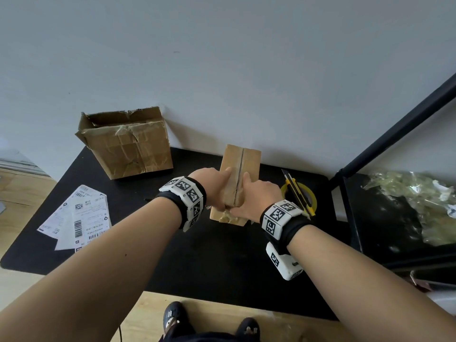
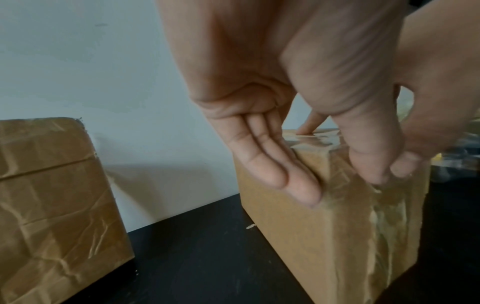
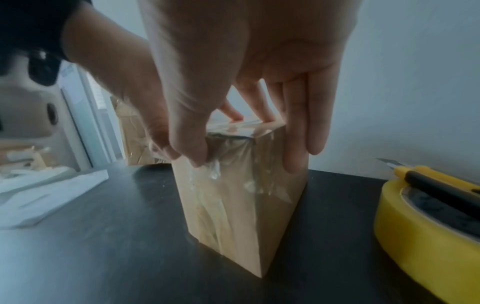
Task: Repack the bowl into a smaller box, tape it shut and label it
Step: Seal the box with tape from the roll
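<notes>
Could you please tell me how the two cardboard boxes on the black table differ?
The larger box stands open, with torn flaps; the smaller box is closed, with clear tape along its seam. The larger box is creased and untouched; the smaller box is smooth, with both hands pressing tape onto it. Both are brown cardboard.

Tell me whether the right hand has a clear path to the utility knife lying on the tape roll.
Probably yes. The utility knife lies across the tape roll just right of the right hand, with nothing visible between them. But that hand is busy pressing tape onto the small box, so it must let go first.
</notes>
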Motion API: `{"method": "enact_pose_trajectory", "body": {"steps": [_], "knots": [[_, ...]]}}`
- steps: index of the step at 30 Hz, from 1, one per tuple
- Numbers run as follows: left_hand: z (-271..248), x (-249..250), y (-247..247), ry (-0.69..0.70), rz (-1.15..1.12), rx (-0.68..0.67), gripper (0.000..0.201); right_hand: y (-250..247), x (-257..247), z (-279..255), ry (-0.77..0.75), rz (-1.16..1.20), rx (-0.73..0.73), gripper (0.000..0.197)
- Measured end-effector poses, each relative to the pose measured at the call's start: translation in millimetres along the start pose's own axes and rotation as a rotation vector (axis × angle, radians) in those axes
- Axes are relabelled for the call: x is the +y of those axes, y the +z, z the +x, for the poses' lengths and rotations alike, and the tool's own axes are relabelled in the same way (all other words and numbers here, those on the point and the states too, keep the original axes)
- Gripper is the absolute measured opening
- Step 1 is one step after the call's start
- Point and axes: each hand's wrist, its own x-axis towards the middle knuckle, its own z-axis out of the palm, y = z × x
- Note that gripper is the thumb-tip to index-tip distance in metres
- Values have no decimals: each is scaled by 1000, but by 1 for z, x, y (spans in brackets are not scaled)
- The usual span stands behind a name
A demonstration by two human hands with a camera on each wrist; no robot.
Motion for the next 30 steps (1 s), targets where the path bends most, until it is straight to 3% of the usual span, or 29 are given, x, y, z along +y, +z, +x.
{"method": "enact_pose_trajectory", "body": {"steps": [25, 30], "knots": [[1, 1, 7, -46, 11, -78, 113, 2, 14, 2, -18, 98, -140, 96], [0, -1, 8, -49, 4, -108, 120, 2, 18, 0, -37, 98, -191, 106]]}}
